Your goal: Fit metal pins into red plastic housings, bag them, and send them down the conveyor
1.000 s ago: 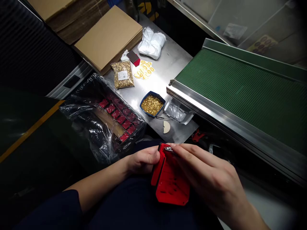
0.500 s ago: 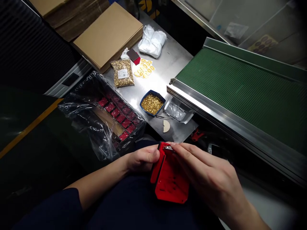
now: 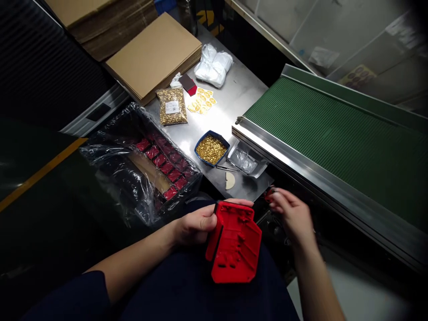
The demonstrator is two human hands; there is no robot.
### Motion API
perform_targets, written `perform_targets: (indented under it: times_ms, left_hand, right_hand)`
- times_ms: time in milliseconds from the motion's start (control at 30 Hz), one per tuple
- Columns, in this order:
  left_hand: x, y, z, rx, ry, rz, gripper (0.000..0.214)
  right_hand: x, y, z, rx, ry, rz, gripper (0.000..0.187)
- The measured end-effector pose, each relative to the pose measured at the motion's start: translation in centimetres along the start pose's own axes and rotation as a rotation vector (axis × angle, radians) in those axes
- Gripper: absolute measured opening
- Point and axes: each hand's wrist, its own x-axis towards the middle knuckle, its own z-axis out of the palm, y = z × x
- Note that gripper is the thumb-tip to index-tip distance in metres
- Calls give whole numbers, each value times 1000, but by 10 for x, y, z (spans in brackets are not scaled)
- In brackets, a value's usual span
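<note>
Ribbed red plastic housing (image 3: 236,245), angular, with what look like screw bosses

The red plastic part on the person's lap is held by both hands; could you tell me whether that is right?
Not quite: in the head view only the left hand holds the red plastic part on the lap. The right hand is off it, its fingers near a small red object.

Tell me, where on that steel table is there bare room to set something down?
The table is bare between the stickers, the white bags and the belt; the belt itself is bare too. Around the dish and pouch it is crowded.
</note>
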Motion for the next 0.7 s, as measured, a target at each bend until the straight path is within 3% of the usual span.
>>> perform_targets:
  times_ms: [133,200,300,467,600,700]
  left_hand:
    - [1,3,-10,130,201,132,80]
    - [0,6,-17,247,312,178,75]
    - [-3,8,-28,250,364,139,74]
    - [-6,1,-28,-51,420,39,53]
    - [-3,-8,-21,-59,401,36,62]
    - [-3,-9,-16,59,403,78,63]
  right_hand:
    - [22,67,52,-257,-99,112,20]
    - [28,83,72,-332,-73,105,22]
    - [44,95,92,-404,-25,72,31]
    - [82,108,106,-472,-48,69,31]
    - [96,115,107,-451,-48,35,32]
    - [92,116,103,-416,-55,0,27]
